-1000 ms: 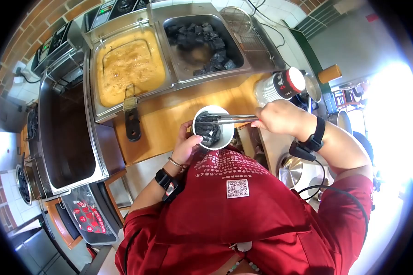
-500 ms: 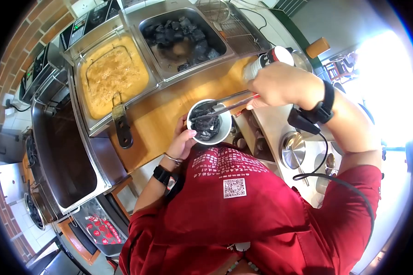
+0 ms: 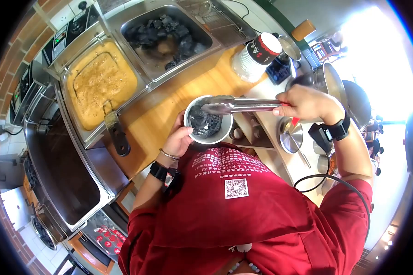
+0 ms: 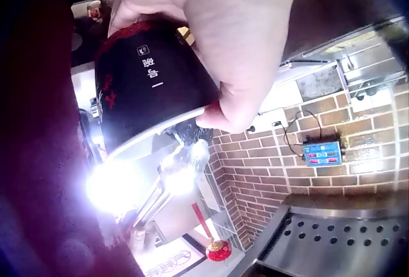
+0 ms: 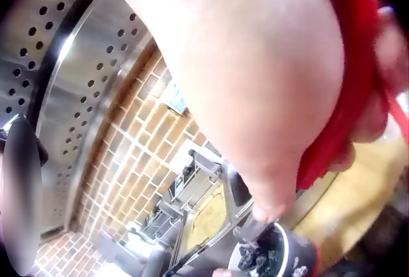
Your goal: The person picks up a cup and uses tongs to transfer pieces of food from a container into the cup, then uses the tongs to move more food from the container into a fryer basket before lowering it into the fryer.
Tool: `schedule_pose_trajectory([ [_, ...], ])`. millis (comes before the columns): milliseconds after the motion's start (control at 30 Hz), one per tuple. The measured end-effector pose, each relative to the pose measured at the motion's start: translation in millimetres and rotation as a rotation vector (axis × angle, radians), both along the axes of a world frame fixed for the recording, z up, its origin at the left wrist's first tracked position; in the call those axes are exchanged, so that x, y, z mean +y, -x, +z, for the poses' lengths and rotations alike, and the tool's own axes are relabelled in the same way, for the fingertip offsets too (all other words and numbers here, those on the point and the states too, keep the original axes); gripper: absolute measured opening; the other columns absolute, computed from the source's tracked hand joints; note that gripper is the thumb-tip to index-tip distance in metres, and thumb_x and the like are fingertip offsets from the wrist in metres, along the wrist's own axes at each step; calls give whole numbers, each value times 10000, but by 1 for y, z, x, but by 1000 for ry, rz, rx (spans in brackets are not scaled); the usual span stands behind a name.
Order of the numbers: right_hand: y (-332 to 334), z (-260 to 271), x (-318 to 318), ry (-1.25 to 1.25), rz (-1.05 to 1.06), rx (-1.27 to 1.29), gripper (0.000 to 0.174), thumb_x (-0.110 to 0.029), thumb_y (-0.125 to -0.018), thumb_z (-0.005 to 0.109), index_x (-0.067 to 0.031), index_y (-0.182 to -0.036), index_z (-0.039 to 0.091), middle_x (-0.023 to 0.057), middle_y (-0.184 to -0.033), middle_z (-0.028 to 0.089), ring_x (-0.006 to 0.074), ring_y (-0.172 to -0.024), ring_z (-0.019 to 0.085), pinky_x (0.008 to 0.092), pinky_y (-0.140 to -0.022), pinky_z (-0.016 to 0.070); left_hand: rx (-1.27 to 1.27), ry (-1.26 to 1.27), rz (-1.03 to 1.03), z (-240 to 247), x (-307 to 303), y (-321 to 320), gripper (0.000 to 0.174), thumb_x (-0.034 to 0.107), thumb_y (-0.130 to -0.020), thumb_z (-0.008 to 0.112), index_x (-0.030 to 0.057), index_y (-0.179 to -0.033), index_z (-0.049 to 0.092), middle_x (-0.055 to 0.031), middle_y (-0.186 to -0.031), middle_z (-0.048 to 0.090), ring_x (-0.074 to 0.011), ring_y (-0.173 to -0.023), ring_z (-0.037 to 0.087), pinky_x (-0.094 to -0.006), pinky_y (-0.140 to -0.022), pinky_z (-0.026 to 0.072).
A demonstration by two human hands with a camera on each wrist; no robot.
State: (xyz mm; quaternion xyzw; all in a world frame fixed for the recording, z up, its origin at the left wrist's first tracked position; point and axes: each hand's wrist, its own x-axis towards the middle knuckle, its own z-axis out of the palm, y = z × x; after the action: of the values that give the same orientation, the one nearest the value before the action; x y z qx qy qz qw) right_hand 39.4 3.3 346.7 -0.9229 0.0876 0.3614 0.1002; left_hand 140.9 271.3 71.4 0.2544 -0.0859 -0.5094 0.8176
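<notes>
Over the wooden counter, the left hand curls its fingers round the paper cup, thumb near the rim. The right hand grips the metal tongs, whose tips lie just above the black chunks in the cup.

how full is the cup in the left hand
Partly filled: the head view shows dark chunks piled inside the cup, white inner wall bare around them.

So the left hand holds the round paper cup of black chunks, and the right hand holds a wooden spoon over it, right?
Not a spoon: the right hand grips long metal tongs over the round paper cup of black chunks in the left hand, as the head view shows.
</notes>
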Motion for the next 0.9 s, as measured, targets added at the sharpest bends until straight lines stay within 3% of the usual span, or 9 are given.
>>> schedule_pose_trajectory([
  [100,9,-23,-5,-81,-50,29,557,-535,-927,512,1,-933,663,214,-714,596,353,-676,572,415,-662,454,-98,-88,-2,13,-3,2,678,62,-792,569,48,-1403,274,-139,-1322,463,-257,-1196,521,-408,-991,464],
  [167,16,-38,-8,-176,-89,-22,485,-456,-950,520,11,-869,622,176,-613,552,311,-582,530,404,-613,449,-93,-81,0,15,-4,2,701,45,-787,577,51,-1411,257,-144,-1312,465,-250,-1172,537,-383,-975,475],
  [300,18,-32,2,-93,-309,198,548,-525,-937,508,5,-906,644,123,-579,568,222,-482,501,364,-510,434,-198,-152,-49,13,-11,7,682,49,-790,581,48,-1403,283,-141,-1274,487,-241,-1150,550,-375,-962,487],
  [433,50,-35,-24,-115,-325,163,597,-574,-919,504,6,-907,647,96,-551,556,194,-419,493,350,-447,415,-151,-235,-72,0,-28,16,647,58,-802,583,46,-1391,315,-142,-1249,506,-240,-1134,562,-392,-951,501],
  [500,71,-24,-33,-64,-266,34,626,-597,-908,502,13,-893,642,86,-531,539,197,-441,540,361,-454,426,-112,-197,-87,-5,-38,22,625,76,-814,584,50,-1384,330,-144,-1263,510,-248,-1143,562,-401,-944,509],
  [533,75,-12,-30,-17,-345,112,607,-585,-914,489,-2,-945,655,184,-660,613,316,-594,621,409,-612,488,-71,-182,-100,-4,-42,25,608,89,-819,584,50,-1376,342,-143,-1271,513,-251,-1147,563,-401,-942,511],
  [667,126,-18,-40,64,-195,-187,463,-489,-889,574,-35,-858,651,195,-642,601,388,-652,609,451,-622,478,-60,-152,-211,-7,-65,41,562,175,-845,572,47,-1356,376,-139,-1284,526,-260,-1141,575,-403,-905,536],
  [833,178,-48,-46,170,-150,-421,433,-465,-874,583,-43,-779,587,192,-617,573,401,-644,597,471,-585,463,-69,-160,-385,20,-105,80,607,290,-852,564,50,-1374,369,-154,-1303,517,-282,-1136,578,-418,-847,566],
  [900,201,-63,-55,148,-115,-549,428,-460,-870,585,-41,-781,591,183,-637,583,393,-650,606,467,-584,471,-104,-113,-464,33,-119,96,625,334,-860,518,48,-1398,379,-168,-1366,489,-323,-1206,537,-484,-933,515],
])
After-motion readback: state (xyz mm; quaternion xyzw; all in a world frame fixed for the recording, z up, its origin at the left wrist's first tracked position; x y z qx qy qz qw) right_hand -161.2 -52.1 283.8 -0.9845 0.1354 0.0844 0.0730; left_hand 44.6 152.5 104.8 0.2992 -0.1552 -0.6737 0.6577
